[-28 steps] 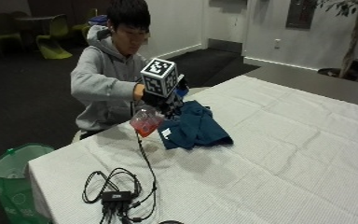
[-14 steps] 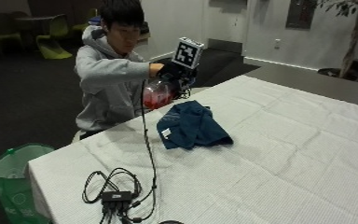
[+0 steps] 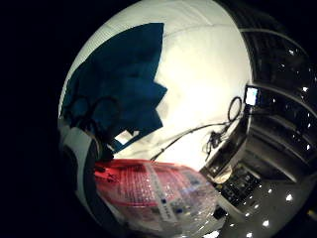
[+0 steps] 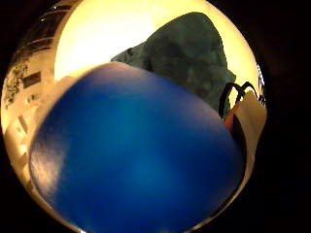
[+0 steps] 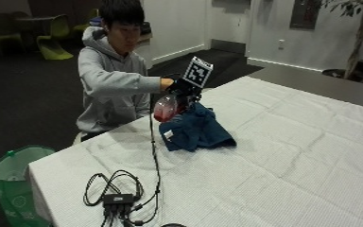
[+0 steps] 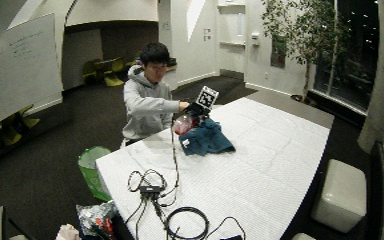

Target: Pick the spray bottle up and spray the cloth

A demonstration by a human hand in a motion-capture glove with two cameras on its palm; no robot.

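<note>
The surface wears a white textured covering, lightly creased. Near its front corner sits a small black box amid looped black cords; the wide view shows a larger coil of black cable at the very front edge. On the floor beside the surface stands a green bin lined with a green bag. Yellow-green chairs sit in the dark far corner. A potted tree rises at the window side, a pale stool below, and a whiteboard leans at the other wall.
</note>
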